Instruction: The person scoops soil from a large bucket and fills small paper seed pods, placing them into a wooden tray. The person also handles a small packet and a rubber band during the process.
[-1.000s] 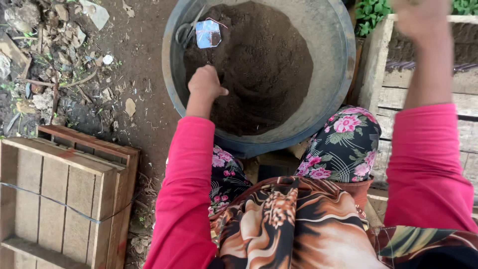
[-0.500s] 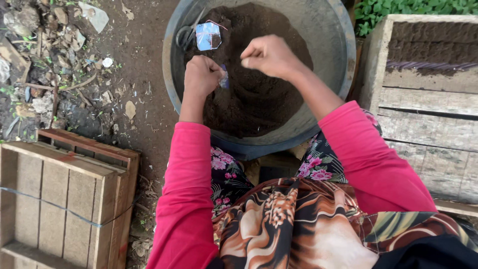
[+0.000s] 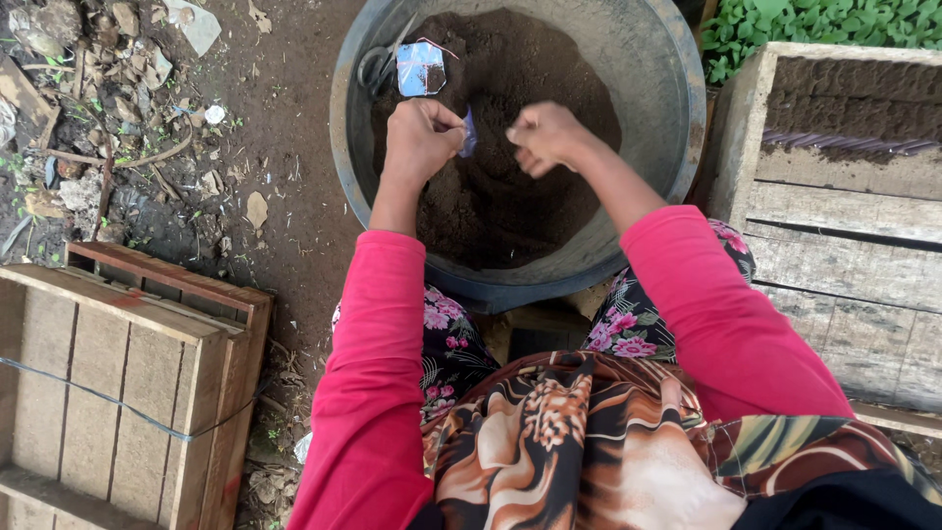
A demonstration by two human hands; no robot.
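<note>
two hands are held close together above a grey basin (image 3: 667, 88) of dark soil (image 3: 510, 196). a small blue packet (image 3: 469, 133) is pinched in the closed left hand (image 3: 420, 139); the right hand (image 3: 546, 135) is curled into a loose fist just beside it, apart. a second blue packet (image 3: 420, 69) and scissors (image 3: 376, 67) lie on the soil at the far rim. wooden crates (image 3: 128, 373) stand to the left.

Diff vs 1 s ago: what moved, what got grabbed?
The right hand came down from the wooden crate side to meet the left hand over the round grey basin of dark soil. The left hand rose slightly and now pinches a small bluish packet. The scissors and the square blue packet on the soil stayed put.
</note>
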